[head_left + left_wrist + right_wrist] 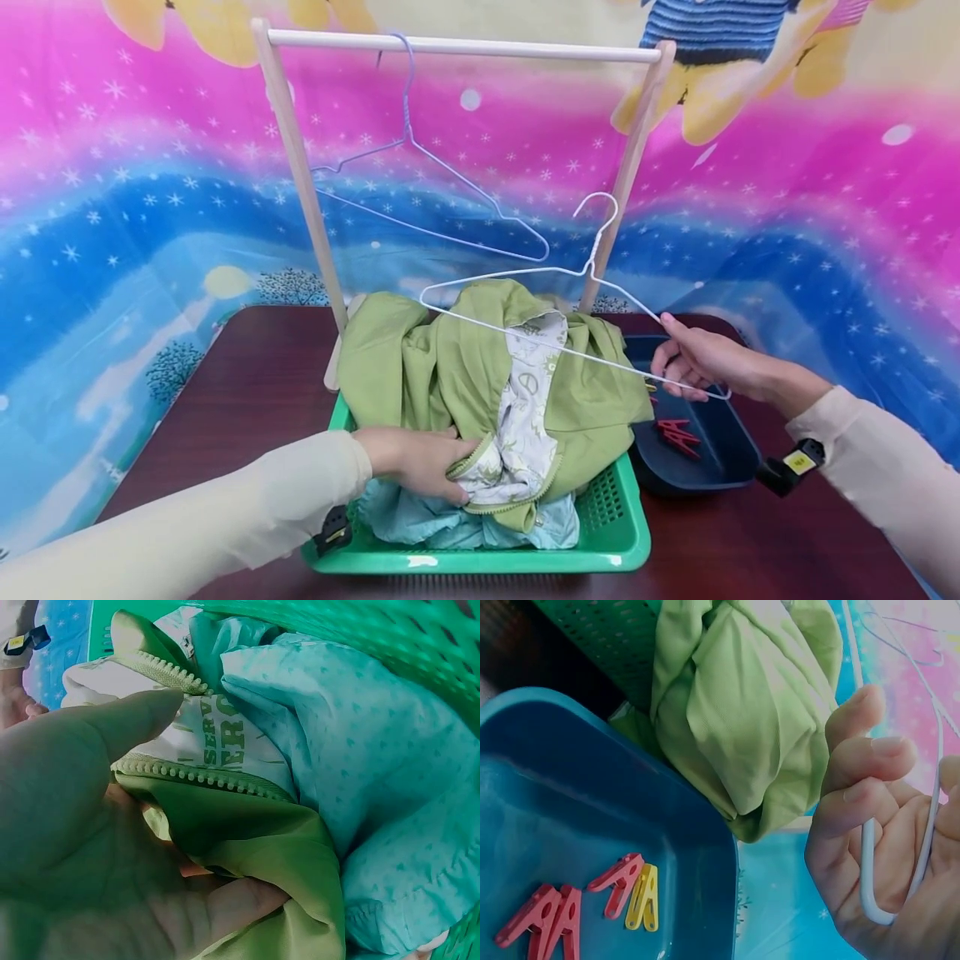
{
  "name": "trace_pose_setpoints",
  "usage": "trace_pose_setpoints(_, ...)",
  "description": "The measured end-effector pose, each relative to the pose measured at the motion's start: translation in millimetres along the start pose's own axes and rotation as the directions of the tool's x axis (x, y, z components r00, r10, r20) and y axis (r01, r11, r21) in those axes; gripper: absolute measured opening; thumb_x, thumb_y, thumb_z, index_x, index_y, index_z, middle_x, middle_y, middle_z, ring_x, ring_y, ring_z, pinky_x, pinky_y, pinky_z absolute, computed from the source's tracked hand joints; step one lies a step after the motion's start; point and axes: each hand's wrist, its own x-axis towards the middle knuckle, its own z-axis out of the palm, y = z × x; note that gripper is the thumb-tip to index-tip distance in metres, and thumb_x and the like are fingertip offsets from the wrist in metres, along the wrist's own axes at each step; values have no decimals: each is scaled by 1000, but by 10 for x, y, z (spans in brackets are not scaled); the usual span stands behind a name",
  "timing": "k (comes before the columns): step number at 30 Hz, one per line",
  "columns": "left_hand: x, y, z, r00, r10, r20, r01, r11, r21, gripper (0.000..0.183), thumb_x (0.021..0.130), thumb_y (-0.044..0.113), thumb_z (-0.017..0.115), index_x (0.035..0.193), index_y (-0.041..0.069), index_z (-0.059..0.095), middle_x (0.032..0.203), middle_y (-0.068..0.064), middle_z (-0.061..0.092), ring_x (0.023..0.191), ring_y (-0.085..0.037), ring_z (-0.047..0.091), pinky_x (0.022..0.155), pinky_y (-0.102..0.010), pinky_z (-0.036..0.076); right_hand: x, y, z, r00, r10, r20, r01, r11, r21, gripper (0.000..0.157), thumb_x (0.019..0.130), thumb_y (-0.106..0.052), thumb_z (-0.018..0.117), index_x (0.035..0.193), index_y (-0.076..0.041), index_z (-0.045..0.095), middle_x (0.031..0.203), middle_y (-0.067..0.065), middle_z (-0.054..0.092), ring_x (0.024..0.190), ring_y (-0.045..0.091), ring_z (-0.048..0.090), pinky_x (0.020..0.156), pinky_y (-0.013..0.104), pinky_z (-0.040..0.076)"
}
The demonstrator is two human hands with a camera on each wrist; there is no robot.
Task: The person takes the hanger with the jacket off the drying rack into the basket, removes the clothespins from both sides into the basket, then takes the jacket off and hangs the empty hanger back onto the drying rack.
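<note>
A green zip jacket (457,350) with a white printed lining lies heaped in a green basket (480,562). At the jacket's front zip edge, my left hand (416,460) holds the fabric, thumb over the lining and fingers on the green cloth. My right hand (708,362) grips one end of a white wire hanger (525,337), which is raised over the jacket with its hook upward. In the right wrist view, the fingers (870,761) curl about the hanger's bent corner. Light-blue patterned clothing (360,757) lies under the jacket in the basket.
Behind the basket stands a wooden rack (465,47), with a lilac hanger (480,196) hooked on its bar. A dark blue tub (731,450) to the right contains red clothespins (544,919) and a yellow clothespin (643,896). The table (247,375) is dark brown.
</note>
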Motion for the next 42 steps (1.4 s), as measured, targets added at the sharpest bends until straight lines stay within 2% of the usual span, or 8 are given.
trace_pose_setpoints(8,-8,41,-8,1000,2,-3,-2,1000,0,78,97,44,65,162,25,25,168,-17,21,157,-26,21,125,-44,25,50,-31,-49,991,47,-126,-49,999,-17,81,104,-66,10,102,-2,60,76,2,66,56,13,52,59,35,50)
trace_pose_setpoints(14,-18,61,-15,1000,-13,-2,13,1000,-5,77,98,42,65,162,27,25,169,-17,15,154,-29,28,122,-46,31,56,-117,-67,977,-21,-210,5,997,-76,80,105,-63,12,102,1,60,75,4,65,55,13,52,55,33,49)
trace_pose_setpoints(17,-23,66,-27,1000,-16,1,16,1000,-4,75,98,42,64,161,29,25,170,-15,13,153,-29,31,121,-46,34,56,-172,-74,959,-70,-275,33,990,-137,79,107,-58,13,104,5,60,74,6,65,54,15,52,54,34,49)
trace_pose_setpoints(23,-30,68,-47,1000,-28,5,28,1000,-9,74,98,43,64,160,32,26,170,-13,12,153,-28,31,120,-47,35,45,-283,-143,919,-112,-378,24,973,-228,82,108,-56,14,114,11,61,78,5,69,57,17,56,56,34,51)
trace_pose_setpoints(35,-19,43,-50,999,-34,9,34,999,2,74,97,46,64,160,36,25,170,-10,16,151,-27,35,118,-47,37,63,-537,-257,850,-216,-481,91,958,-271,81,108,-53,17,120,14,61,76,-3,73,58,17,59,56,32,51)
trace_pose_setpoints(42,-20,17,-45,1000,-29,12,29,1000,4,76,97,47,64,160,35,25,166,-10,22,150,-27,37,116,-47,39,127,-749,-263,820,-238,-520,122,961,-247,82,107,-57,22,118,13,62,76,0,73,57,17,57,57,31,49)
